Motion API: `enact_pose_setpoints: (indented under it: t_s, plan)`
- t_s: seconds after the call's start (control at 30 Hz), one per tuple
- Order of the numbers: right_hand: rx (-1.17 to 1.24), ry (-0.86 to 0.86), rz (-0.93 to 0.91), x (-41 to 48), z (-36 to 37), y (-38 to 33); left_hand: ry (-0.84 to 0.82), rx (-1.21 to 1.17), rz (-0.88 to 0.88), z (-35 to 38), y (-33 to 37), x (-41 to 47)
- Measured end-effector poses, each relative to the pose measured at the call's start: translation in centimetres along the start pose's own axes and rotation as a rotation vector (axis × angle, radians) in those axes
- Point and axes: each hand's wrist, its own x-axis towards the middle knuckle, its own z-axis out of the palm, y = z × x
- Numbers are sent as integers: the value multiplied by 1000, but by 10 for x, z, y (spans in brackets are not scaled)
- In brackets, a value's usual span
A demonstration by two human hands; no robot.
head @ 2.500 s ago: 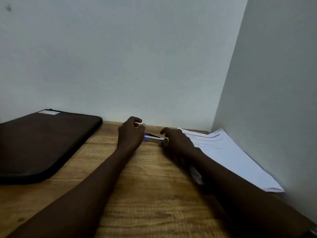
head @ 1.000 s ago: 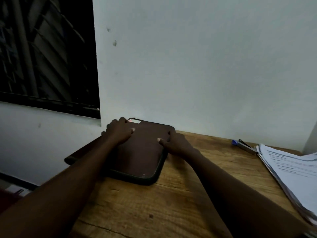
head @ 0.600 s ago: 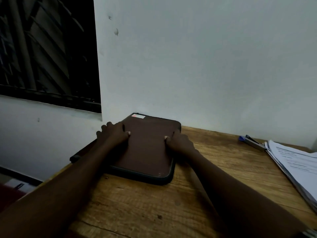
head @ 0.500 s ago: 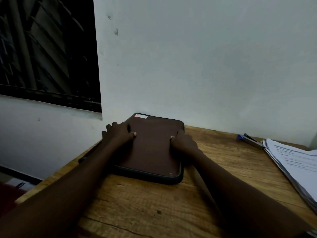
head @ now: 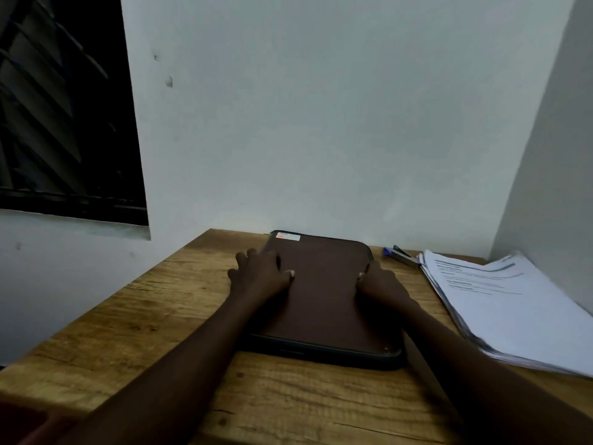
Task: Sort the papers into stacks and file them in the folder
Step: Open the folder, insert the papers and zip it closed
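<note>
No text was legible. Small white sticker (head: 287,236) with red patch sat at far left corner of brown folder (head: 324,293); print on it was too small to read. Top sheet of paper stack (head: 500,293), right of folder, carried dark heading bars and several printed lines, all blurred; no word or number could be made out.

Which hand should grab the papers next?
The right hand, probably. It holds the right edge of the folder, and the papers lie just beyond on that side. The left hand is at the far edge, so it would have to cross over.
</note>
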Motion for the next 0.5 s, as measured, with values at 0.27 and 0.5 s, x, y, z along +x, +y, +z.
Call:
enact_pose_setpoints:
  t_s: [0.27, 0.5]
  plan:
    - [45, 82, 32, 11, -11, 28, -49, -306, -169, 3, 22, 18]
    - [228, 107, 219, 37, -10, 21, -146, -643, -350, -6, 19, 50]
